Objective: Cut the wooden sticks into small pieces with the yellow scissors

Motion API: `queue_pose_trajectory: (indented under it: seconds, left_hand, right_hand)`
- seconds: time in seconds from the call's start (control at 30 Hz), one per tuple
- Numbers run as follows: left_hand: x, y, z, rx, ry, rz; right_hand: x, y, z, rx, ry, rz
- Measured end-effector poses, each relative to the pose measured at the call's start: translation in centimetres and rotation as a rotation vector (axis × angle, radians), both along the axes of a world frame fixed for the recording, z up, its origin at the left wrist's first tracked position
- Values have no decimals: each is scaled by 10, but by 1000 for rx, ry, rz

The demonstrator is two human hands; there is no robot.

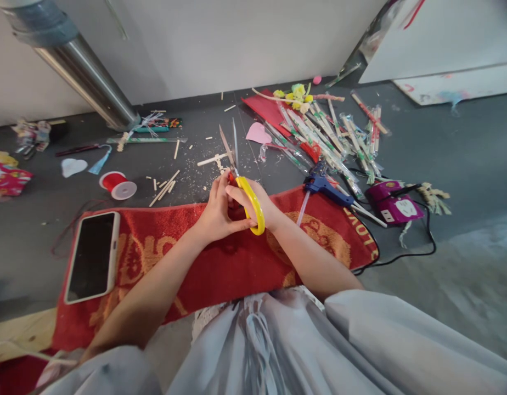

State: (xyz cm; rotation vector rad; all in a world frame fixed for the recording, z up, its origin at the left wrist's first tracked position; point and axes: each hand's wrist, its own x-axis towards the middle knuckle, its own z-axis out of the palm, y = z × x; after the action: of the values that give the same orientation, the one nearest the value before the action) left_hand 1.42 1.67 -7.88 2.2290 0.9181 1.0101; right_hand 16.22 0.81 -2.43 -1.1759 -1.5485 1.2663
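My right hand (259,204) grips the yellow handles of a pair of scissors (242,181), whose blades stand apart and point away from me. My left hand (215,211) is closed beside it, fingers pinched near the blade pivot, touching the scissors; whether it holds anything small there is hidden. Both hands hover over the far edge of a red towel (220,269) spread on the dark floor. Just beyond the blades lie short wooden stick pieces (214,160) and sawdust.
A phone (93,255) lies on the towel's left. A red thread spool (117,185), blue glue gun (323,185), purple device (392,206) with black cable, pink paper heart (257,133) and a heap of wrapped sticks (331,137) surround the work spot. A metal pipe (78,71) slants at the back left.
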Motion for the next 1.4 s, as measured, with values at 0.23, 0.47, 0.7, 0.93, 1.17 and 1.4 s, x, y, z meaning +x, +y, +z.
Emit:
queue_pose_trajectory:
  seconds: [0.23,0.47,0.7,0.93,1.17,1.4]
  left_hand:
    - [1,-2,4,-39,-21,-35]
    - [-1,-4,-1,-55,5,-44]
    - [-3,-3,-8,-28,15,-82]
    - [1,-2,-11,14,13,-67]
    - [1,-4,-12,17,24,-71]
    - [-1,-2,-12,10,40,-104]
  right_hand:
    - [-1,0,0,-2,-8,-26]
    - [1,0,-4,31,-52,-33]
    - [0,-2,-4,43,-62,-35]
    - [1,-3,1,63,-51,-24]
    - [-2,-2,1,50,-57,-40]
    - [-2,1,-3,76,-94,-63]
